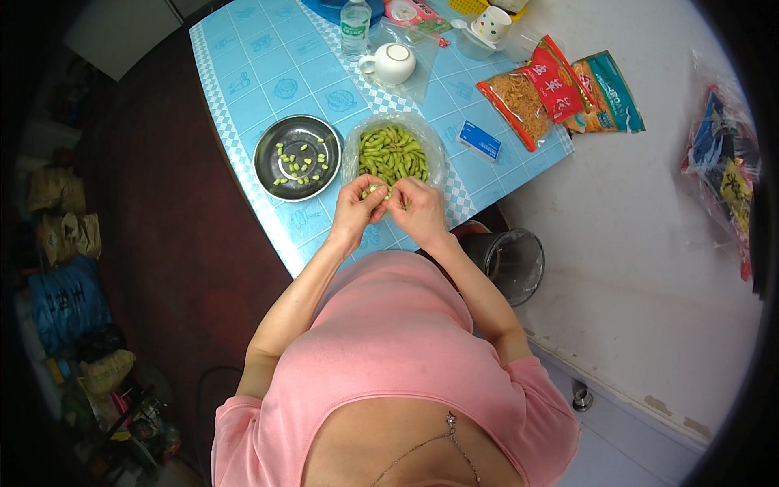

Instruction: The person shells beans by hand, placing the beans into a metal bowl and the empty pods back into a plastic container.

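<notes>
Both hands meet at the near edge of a clear plastic bag [433, 137] heaped with green soybean pods [394, 152]. My left hand [355, 212] grips pale green beans or an opened pod [377, 191] between thumb and fingers. Pressed close beside it, my right hand [423, 210] has its fingertips pinched on a pod, partly hidden by the fingers. To the left of the bag stands a dark, round metal bowl [292, 133], with several shelled beans [307, 161] scattered over its bottom.
A blue patterned cloth [286, 61] covers the table. Behind the bag are an upside-down white mug [392, 64] and a water bottle [355, 30]. To the right lie a blue box [479, 141], a red food packet [541, 91] and a teal packet [611, 91]. A lined bin [517, 268] stands below.
</notes>
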A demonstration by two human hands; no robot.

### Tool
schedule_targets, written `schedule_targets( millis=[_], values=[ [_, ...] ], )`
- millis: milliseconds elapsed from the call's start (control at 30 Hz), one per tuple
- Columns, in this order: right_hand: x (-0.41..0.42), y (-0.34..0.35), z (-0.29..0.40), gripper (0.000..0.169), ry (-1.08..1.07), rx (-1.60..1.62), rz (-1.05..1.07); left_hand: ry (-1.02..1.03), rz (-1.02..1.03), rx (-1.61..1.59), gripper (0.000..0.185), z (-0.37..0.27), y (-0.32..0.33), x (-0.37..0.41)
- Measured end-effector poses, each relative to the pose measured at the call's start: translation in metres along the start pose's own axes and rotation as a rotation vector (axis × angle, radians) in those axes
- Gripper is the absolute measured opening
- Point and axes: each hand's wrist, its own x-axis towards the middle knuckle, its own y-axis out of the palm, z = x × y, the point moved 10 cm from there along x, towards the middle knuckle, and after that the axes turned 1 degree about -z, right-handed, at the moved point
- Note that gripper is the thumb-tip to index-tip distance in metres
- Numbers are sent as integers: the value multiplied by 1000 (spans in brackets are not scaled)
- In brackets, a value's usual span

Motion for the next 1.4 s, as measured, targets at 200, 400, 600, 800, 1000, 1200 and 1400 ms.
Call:
schedule_targets(
  millis=[200, 400, 600, 800, 1000, 1200, 1400],
  values=[
    [-1, -10, 14, 8, -31, -136, -38, -54, 61, -141, 16, 13, -1, 7],
    [-4, -14, -1, 8, -5, 44, -136, -100, 105, -172, 24, 8, 10, 2],
    [-4, -21, 9, 8, -87, -82, -158, -106, 40, -279, 20, 3, 0, -2],
    [-4, -13, -1, 9, 20, 94, -114, -12, 35, -221, 8, 10, -7, 6],
    [-14, 11, -33, 12, 229, 404, -77, -71, 144, -410, 5, 16, 5, 6],
    [-17, 20, -40, 7, 337, 664, -49, -249, 272, -566, 7, 27, 16, 4],
    [-21, 16, -51, 10, 257, 466, -90, -251, 180, -283, 8, 24, 13, 0]
  ],
)
